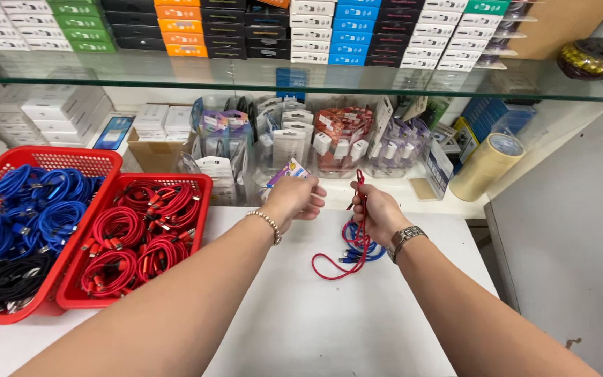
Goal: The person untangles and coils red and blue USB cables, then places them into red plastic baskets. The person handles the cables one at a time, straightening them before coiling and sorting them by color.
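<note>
Left hand (293,199) is closed on a small printed packet (289,169), raised above the white surface (301,314); right hand (378,213) is clamped on a red cable (349,241), its loop hanging to the surface at 6 o'clock of the fist; a blue cable (375,251) lies coiled under that hand, touching the red loop. The hands are near each other, not touching. At 9 o'clock stand two red baskets; the nearer basket (200,202) holds red coils, the farther basket (102,162) blue and black ones.
</note>
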